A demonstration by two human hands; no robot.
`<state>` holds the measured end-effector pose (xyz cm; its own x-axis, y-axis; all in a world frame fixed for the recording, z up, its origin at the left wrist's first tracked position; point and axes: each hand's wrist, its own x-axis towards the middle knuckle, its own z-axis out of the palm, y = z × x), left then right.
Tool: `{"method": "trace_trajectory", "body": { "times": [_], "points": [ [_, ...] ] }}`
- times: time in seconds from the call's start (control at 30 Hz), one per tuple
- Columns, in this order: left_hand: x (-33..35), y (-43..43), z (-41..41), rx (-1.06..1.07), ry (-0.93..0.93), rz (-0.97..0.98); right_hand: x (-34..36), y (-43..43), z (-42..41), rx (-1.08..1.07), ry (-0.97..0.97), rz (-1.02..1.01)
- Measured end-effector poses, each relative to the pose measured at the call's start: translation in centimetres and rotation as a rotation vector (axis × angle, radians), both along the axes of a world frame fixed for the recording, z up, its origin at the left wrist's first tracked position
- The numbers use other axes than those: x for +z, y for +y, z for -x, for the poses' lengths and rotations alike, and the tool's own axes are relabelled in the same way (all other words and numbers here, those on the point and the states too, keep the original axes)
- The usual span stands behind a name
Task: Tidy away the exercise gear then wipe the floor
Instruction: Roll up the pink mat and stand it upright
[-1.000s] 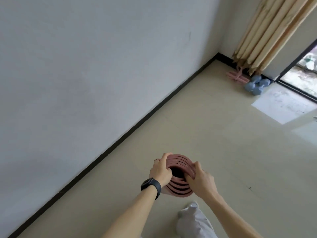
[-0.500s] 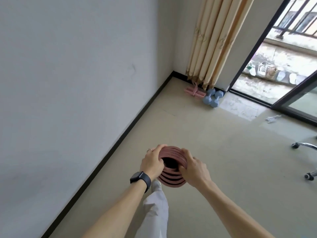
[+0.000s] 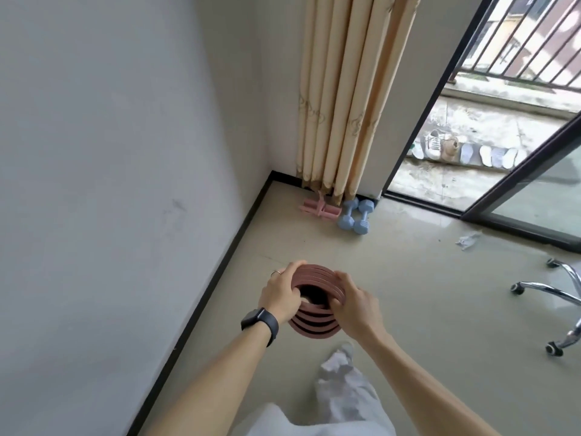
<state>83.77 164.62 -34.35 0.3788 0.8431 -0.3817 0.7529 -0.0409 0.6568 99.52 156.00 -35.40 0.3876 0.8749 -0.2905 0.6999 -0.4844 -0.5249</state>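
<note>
Both hands are holding a rolled-up mat (image 3: 316,305) in the air in front of the person, above the floor (image 3: 408,294) near the left wall (image 3: 125,152). The left hand (image 3: 281,295) is clamping the coil from the left, fingers curled over its top edge and thumb seemingly tucked into the open centre; the right hand (image 3: 356,306) is pressing in from the right with fingers held together over the layers. Far ahead, in the corner under the curtain (image 3: 339,99), the dumbbells (image 3: 356,214) and a pink band (image 3: 319,209) are lying just beside each other.

The coil is looking loose, its layers stepping out of line, so any easing of the squeeze is likely to let it spring open or telescope downward. The person appears to be walking, one leg (image 3: 339,394) forward, and the chair base (image 3: 556,306) on the right and the scrap (image 3: 468,240) by the door track are possible trip points. Setting the mat down unsecured could let it unroll into the dumbbells.
</note>
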Motion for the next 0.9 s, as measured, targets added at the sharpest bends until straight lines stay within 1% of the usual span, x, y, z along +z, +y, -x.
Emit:
{"method": "trace_trajectory", "body": {
  "times": [0.17,0.27,0.43,0.7,0.9],
  "points": [
    [-2.1,9.5,-7.0,0.042,0.034,0.013,-2.7,10.1,-7.2,0.052,0.012,0.012],
    [-2.2,14.4,-10.7,0.080,0.062,0.034,-2.9,15.6,-10.8,0.087,0.020,0.034],
    [-2.2,22.6,-14.9,0.172,0.052,0.056,-2.5,25.5,-15.8,0.191,0.001,0.054],
    [-6.2,38.4,-17.8,0.245,-0.003,0.094,-4.5,42.0,-19.0,0.281,-0.053,0.058],
    [-11.2,51.9,-18.7,0.264,-0.040,0.164,-8.5,55.8,-19.8,0.284,-0.094,0.083]
  ]
}}
